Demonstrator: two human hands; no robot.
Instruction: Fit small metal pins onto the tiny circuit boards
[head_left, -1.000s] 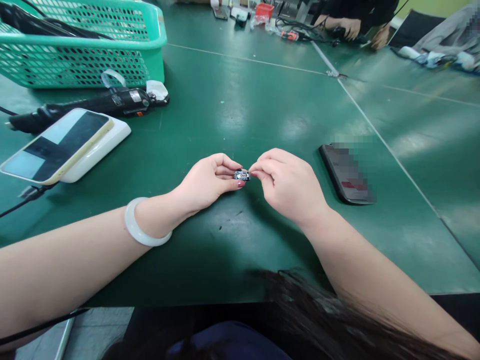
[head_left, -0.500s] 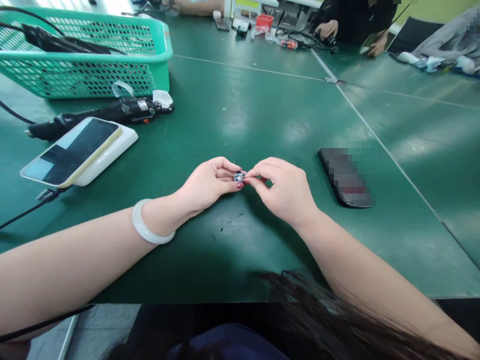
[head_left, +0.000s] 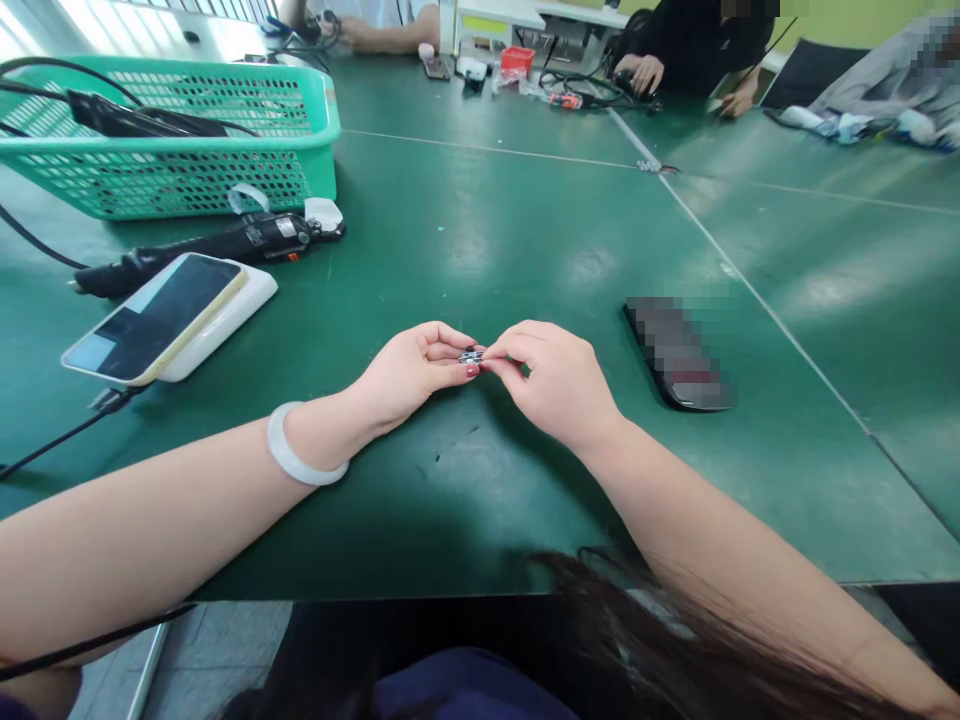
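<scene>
A small silver-and-dark metallic part [head_left: 470, 357] is pinched just above the green table [head_left: 420, 520]; its exact kind is too small to make out. My left hand [head_left: 412, 370] grips it from the left between thumb and fingers. From the right, the thumb and index fingertips of my right hand [head_left: 559, 385] close on its right end. The fingers cover much of the part. A white bangle [head_left: 289, 452] circles my left wrist.
At left stand a green basket [head_left: 319, 170], a black corded power tool [head_left: 247, 238], and a phone [head_left: 161, 315] on a white block [head_left: 225, 330]. A dark phone-shaped object [head_left: 671, 355] lies at right. Across the table are another person's hand [head_left: 641, 73] and a red box [head_left: 517, 60].
The view has shifted slightly, so the table's things sit a little differently. Both hands keep hold of the small part, which appears turned to a flatter angle.
</scene>
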